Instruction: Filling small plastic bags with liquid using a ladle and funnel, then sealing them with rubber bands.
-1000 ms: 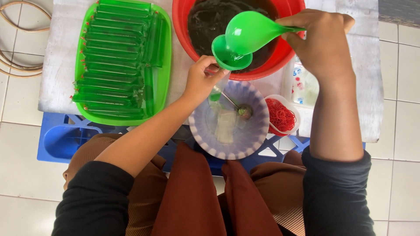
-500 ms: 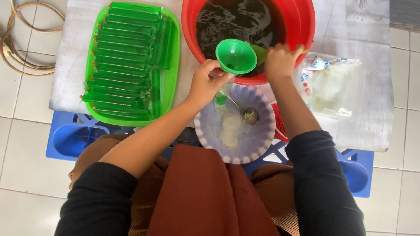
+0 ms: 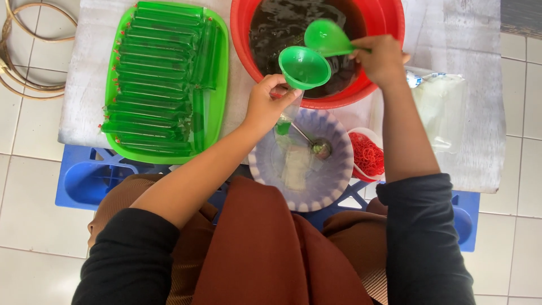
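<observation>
over the red basin (image 3: 389, 22) on the desk (image 3: 474, 51), the left hand (image 3: 265, 107) clamped funnel (image 3: 305, 66) and bag (image 3: 287, 116) above the bowl (image 3: 333, 186); the right hand (image 3: 381, 56) gripped the ladle (image 3: 327, 38). best to pour slowly, funnel upright, bag neck pinched tight.

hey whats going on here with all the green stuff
A seated person's left hand holds a green funnel in a thin clear bag over a purple bowl. The right hand holds a green ladle over a red basin of dark liquid. Filled green tubes lie on a green tray.
</observation>
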